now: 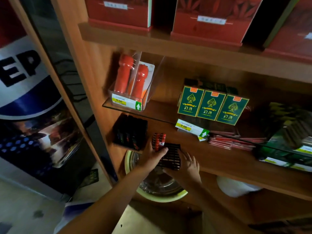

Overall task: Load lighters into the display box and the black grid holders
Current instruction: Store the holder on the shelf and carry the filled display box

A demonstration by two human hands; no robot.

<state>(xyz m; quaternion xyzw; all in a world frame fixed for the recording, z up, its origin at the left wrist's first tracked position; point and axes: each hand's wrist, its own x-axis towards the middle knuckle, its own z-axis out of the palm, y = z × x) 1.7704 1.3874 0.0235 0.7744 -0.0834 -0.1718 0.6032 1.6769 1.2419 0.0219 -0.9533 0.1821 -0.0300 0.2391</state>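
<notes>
Crowding the wooden shelf (219,159) around the work: a clear bin (145,102) w/ two orange-red grinder-shaped items at upper centre, three green card packs (211,105) at centre right, and a stack of flat red packs (233,141) just below those. There are also two yellow price tags, 9.00 (119,101) and 2.00 (183,126). Red boxes (207,19) line the shelf above, and a fridge door (25,78) w/ a big logo fills the left side. Under the shelf sits a basin (162,197) w/ a yellow-green rim, partly hidden by both forearms.

Both hands reach up from the bottom of the frame. The left hand (152,157) comes in from lower left, fingers curled over the left edge of the black grid holder (171,156) — gripping it. The right hand (188,164) has its fingers spread along the right edge and its thumb along the near edge, also holding it.

The grid holder sits at the shelf's front edge, centre of frame, long axis approx up-down in the frame; lifted or resting, can't tell. Red lighters (159,141) stand upright at its upper-left corner, heads toward the top of the frame — seated in cells or held by the left hand, can't tell. The display box (130,132), left of centre, is packed w/ dark upright lighters and stands near the holder but apart from it.
</notes>
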